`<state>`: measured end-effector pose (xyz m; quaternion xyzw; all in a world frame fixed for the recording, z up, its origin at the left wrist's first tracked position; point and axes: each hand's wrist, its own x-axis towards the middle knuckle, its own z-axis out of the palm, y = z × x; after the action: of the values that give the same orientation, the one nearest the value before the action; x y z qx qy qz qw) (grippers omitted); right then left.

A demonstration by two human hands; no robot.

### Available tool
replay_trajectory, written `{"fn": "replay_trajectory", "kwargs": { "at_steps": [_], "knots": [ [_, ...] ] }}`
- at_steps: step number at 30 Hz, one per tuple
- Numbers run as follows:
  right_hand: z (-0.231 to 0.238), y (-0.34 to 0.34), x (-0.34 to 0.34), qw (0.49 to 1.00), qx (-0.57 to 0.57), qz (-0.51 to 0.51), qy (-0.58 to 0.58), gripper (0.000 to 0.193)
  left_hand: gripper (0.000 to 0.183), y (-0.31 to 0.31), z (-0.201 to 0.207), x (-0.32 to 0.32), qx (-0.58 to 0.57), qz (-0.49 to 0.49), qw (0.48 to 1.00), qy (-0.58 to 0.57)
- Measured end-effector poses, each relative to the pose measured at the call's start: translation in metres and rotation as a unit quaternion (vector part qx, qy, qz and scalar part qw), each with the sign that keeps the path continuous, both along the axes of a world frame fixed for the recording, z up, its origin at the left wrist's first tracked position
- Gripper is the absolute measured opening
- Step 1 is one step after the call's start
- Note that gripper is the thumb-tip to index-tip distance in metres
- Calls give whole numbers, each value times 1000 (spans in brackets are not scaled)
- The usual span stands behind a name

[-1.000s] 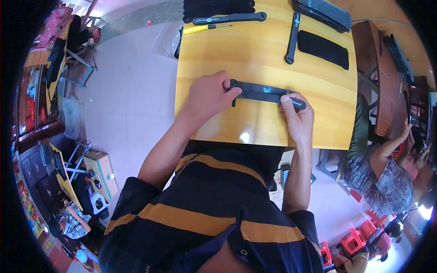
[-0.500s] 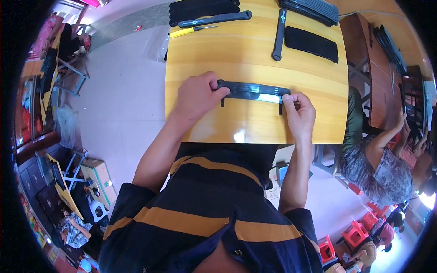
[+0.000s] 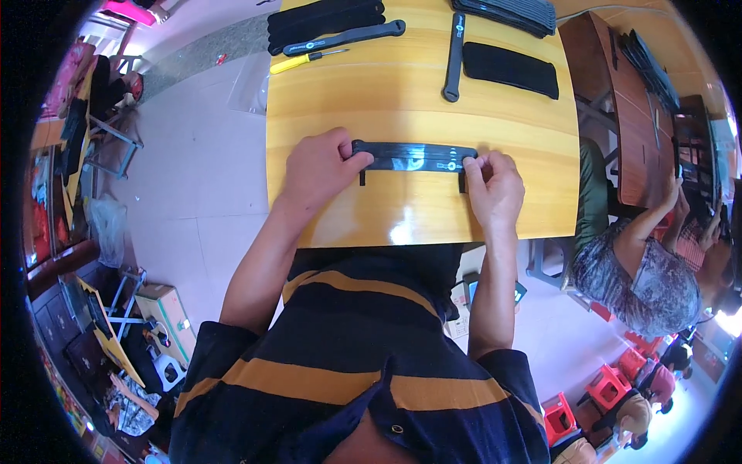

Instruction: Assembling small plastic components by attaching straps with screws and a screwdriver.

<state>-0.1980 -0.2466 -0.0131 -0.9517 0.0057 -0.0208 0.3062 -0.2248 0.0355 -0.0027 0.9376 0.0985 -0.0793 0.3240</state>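
Note:
Between my two hands, a long flat black strip bundle (image 3: 410, 157) with a glossy face lies level above the near part of the yellow wooden table (image 3: 348, 224). My left hand (image 3: 318, 166) pinches its left end between thumb and fingers. At the right end, my right hand (image 3: 495, 185) grips it with the thumb on the near face. Pale printed marks show near that right end. Two short black tabs hang down toward me, one by each hand. What exactly the bundle is cannot be made out.
Farther up the table lie a yellow-handled screwdriver (image 3: 297, 62), a black bar (image 3: 344, 37), another black bar (image 3: 454, 58), a black pouch (image 3: 510, 69), a stack of black pieces (image 3: 325, 22) and ribbed dark strips (image 3: 506, 14). At right, a co-worker (image 3: 638, 274) sits by a brown table (image 3: 634, 131).
The bundle's glossy face has tilted slightly, so the bright glare has shifted and printed marks show. Both hands keep their hold. The whole view has shifted a little.

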Motion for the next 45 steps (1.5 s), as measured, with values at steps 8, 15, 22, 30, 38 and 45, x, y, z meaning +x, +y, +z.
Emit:
{"fn": "replay_trajectory", "kwargs": {
  "at_steps": [8,15,22,30,38,45],
  "knots": [
    [-4,-5,2,1000,10,10,2,24,37,2,-5,-1,-1,-9,1000,-20],
    [4,-1,1,999,-49,-1,5,24,35,6,-9,-3,19,-29,999,-36],
    [11,5,-1,991,-30,26,-126,22,23,27,-15,-19,-84,8,992,-95],
    [2,77,22,954,-14,152,-257,32,18,11,-7,-8,-22,29,930,-367],
    [-33,129,35,947,-9,179,-267,43,29,-29,-38,48,19,-10,925,-380],
    [-45,112,47,951,10,186,-246,46,26,-37,-57,51,177,-47,907,-380]
  ]
}}
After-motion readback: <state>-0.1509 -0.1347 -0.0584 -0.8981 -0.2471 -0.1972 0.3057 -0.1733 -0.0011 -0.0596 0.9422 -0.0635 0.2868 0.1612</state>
